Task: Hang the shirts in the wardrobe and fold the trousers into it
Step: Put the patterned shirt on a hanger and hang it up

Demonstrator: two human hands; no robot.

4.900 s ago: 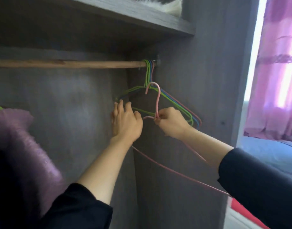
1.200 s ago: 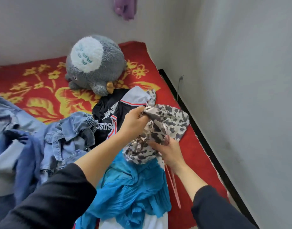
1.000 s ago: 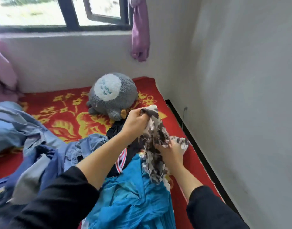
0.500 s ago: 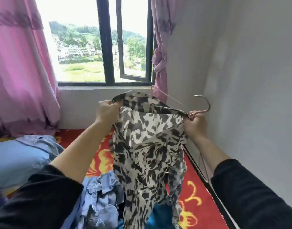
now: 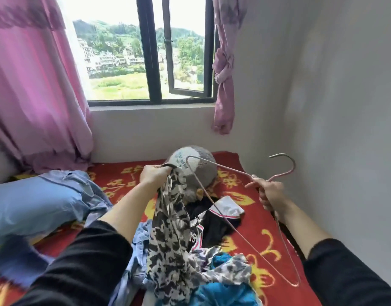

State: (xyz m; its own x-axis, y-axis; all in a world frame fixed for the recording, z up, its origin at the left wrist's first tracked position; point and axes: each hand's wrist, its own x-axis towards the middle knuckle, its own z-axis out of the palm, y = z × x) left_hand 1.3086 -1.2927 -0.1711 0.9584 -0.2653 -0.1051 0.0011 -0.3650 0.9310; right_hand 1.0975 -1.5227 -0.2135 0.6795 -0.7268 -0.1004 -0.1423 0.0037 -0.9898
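A black-and-white patterned shirt (image 5: 170,230) is gripped at its top in the curled fingers of the left hand (image 5: 153,176) and hangs onto the clothes on the red bedspread (image 5: 254,217), while a pink wire hanger (image 5: 225,171) is clasped below its hook by the right hand (image 5: 269,193).

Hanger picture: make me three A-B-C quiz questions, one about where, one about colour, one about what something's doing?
1. Where is the stuffed toy? A on the bed B on the windowsill C on the floor
2. What colour is the hanger? A green B pink C blue
3. What is the shirt doing? A lying folded B dangling from the left hand C hanging on a rail
1 A, it sits on the bed; 2 B, pink wire; 3 B, that hand grips its top.
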